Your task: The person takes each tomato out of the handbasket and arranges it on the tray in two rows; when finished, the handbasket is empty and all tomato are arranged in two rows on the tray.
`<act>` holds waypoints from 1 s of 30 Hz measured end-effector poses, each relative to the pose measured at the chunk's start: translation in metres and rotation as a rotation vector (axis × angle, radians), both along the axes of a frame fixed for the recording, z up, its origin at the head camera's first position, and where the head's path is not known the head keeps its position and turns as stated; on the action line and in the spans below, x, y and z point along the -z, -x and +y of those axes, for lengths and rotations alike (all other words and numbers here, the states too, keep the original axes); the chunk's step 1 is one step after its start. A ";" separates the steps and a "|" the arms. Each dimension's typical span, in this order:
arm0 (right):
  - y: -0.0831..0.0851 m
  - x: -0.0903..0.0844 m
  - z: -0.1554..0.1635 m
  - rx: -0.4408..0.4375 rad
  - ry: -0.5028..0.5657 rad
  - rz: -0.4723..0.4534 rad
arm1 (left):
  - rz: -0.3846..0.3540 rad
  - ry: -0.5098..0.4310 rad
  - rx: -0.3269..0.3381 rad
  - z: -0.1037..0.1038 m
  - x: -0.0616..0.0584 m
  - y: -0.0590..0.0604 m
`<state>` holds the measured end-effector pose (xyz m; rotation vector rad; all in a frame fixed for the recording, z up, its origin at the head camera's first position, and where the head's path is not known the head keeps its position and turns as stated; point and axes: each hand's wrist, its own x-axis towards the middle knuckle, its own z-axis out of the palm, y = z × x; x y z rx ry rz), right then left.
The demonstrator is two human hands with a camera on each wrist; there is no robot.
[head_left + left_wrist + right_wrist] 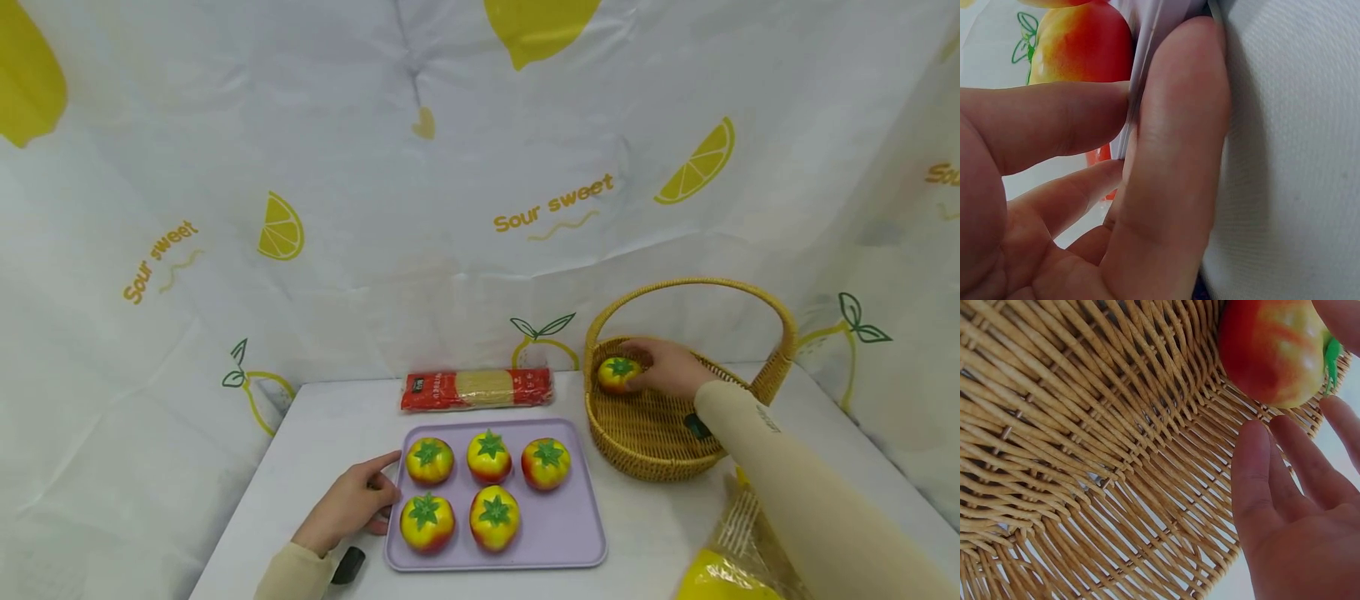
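So the right hand (670, 368) is inside the wicker basket (651, 433), fingers loosely spread around the tomato (618, 373), which sits at the far-left inner wall, right at the fingertips. From the wrist view they're close but I can't tell if they actually grip it. The left hand (351, 503) lies flat with straight fingers against the purple tray (562, 542) edge on the worktop (330, 425), nowhere near the basket.
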<state>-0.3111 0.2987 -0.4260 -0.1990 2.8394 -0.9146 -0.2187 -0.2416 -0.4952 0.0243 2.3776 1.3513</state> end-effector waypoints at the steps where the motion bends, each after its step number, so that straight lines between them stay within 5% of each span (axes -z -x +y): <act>1: 0.001 0.000 0.000 -0.003 0.000 -0.001 | 0.000 -0.003 0.002 0.000 0.000 0.000; 16: 0.006 0.006 -0.005 0.004 -0.045 0.016 | 0.011 -0.011 0.002 0.003 -0.002 -0.003; 30: -0.012 -0.010 -0.009 -0.030 -0.098 0.083 | 0.012 -0.005 -0.009 0.002 -0.004 -0.003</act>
